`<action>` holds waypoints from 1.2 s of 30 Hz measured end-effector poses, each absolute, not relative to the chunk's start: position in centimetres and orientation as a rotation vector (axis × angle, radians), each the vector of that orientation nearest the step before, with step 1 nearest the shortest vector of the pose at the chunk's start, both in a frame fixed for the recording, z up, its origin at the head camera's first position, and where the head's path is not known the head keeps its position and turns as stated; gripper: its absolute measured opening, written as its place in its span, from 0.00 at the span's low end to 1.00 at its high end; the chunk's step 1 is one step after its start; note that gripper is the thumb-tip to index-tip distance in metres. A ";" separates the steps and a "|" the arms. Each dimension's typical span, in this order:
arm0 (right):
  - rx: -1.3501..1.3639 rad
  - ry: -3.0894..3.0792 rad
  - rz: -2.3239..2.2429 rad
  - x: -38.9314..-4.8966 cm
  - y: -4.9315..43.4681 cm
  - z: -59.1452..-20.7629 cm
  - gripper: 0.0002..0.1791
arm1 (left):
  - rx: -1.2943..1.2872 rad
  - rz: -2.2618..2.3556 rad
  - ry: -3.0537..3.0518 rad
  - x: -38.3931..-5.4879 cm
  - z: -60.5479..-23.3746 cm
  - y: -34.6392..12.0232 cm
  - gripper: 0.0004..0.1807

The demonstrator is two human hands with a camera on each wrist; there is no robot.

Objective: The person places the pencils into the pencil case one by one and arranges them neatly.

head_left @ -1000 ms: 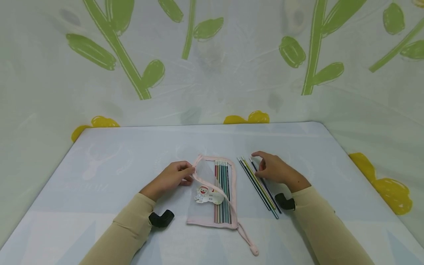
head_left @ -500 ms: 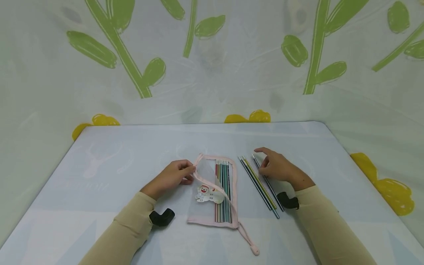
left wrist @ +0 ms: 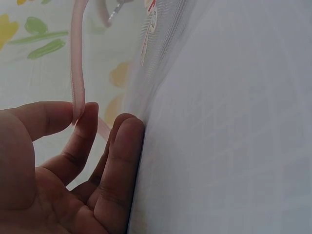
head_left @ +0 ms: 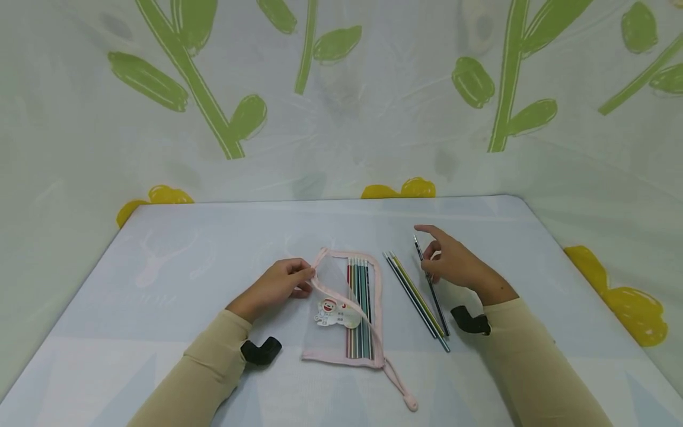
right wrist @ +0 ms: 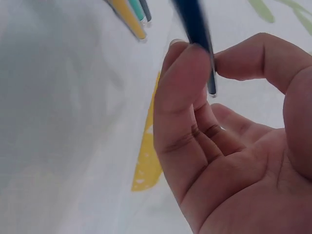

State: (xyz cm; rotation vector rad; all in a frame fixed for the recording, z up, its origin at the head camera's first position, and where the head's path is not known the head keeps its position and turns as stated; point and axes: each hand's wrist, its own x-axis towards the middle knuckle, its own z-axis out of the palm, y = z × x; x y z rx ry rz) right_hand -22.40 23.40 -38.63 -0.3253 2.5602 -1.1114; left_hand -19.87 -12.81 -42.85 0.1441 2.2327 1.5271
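Observation:
My left hand point(head_left: 277, 281) pinches the pink-edged opening of a clear mesh pencil pouch point(head_left: 377, 296). In the left wrist view, thumb and forefinger meet on the pink trim point(left wrist: 77, 63), while other fingers rest against the table. Inside the pouch, several coloured pencils point(head_left: 358, 344) lie side by side. My right hand point(head_left: 453, 261) holds a dark pencil point(head_left: 439, 305) between thumb and fingers, its far end raised, as the right wrist view also shows with the pencil point(right wrist: 191, 22) close up. The forefinger points away, off the pencil. A few loose pencils point(head_left: 413, 296) lie between pouch and right hand.
A cartoon tag point(head_left: 336, 314) sits on the pouch, and a pink strap loop point(head_left: 397, 382) trails from its near right corner. The pale table point(head_left: 213, 237) ends at a patterned curtain point(head_left: 341, 136) behind. Black straps point(head_left: 261, 351) circle both wrists.
The right hand has moved away and to the right, drawing the dark pencil off from the loose ones and raising its far end. The left hand keeps its pinch on the pouch.

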 end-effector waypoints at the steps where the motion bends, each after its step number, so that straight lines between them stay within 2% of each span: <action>1: -0.316 2.549 -1.127 -22.4 23.4 -38.6 0.43 | 0.144 1.521 2.235 -19.9 -42.9 -12.8 0.14; 7: -0.325 2.549 -1.184 -22.3 23.1 -38.3 0.44 | 0.125 1.524 2.234 -19.9 -42.8 -12.8 0.13; 21: -0.412 2.561 -1.265 -22.0 22.3 -38.3 0.39 | 0.117 1.533 2.240 -19.8 -43.0 -12.8 0.13; 36: -0.305 2.552 -1.534 -21.5 20.8 -38.2 0.41 | 0.140 1.520 2.238 -19.8 -42.9 -12.9 0.13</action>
